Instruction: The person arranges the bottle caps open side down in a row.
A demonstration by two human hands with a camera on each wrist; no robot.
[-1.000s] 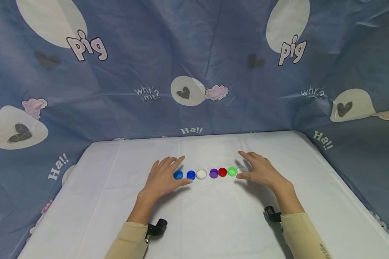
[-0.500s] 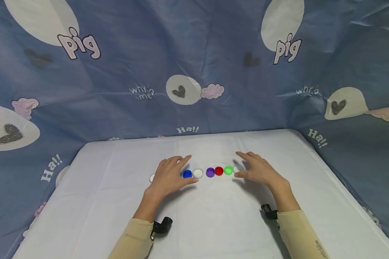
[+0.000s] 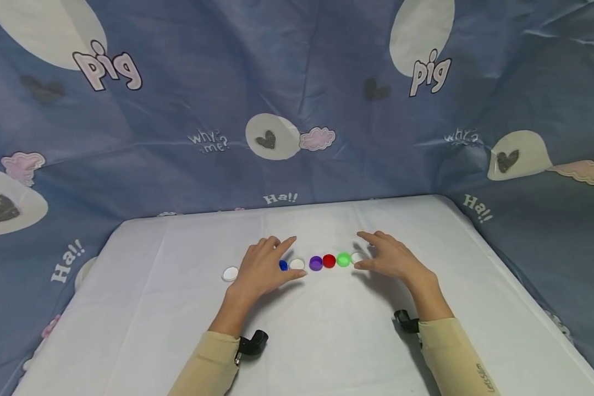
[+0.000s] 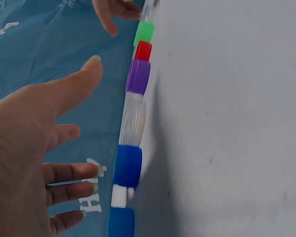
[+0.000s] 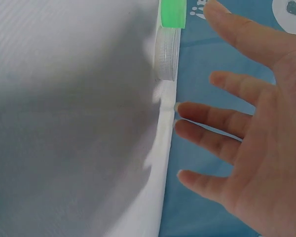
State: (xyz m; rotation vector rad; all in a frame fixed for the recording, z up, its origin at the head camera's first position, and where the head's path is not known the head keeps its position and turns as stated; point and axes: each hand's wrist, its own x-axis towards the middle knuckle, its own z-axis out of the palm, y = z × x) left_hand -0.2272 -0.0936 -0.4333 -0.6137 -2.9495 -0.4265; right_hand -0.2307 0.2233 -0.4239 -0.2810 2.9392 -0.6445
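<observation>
Colored bottle caps lie in a row on the white-covered table. A white cap sits at the left end. My left hand hovers over the row, fingers spread and holding nothing. Beneath it are a blue cap and a second blue cap, which the hand hides in the head view. Near its thumb is a pale, clear-walled cap. Further right come a purple cap, a red cap and a green cap. Around a clear ridged cap at the right end, my right hand spreads its fingers, gripping nothing.
The table has a white cloth. Behind it hangs a blue printed curtain. A black wrist camera is strapped at the left cuff, and another black camera at the right cuff.
My left hand has shifted right along the row, uncovering the white cap at the left end and covering one blue cap. The right hand stays by the clear cap. The head view has turned slightly right.
</observation>
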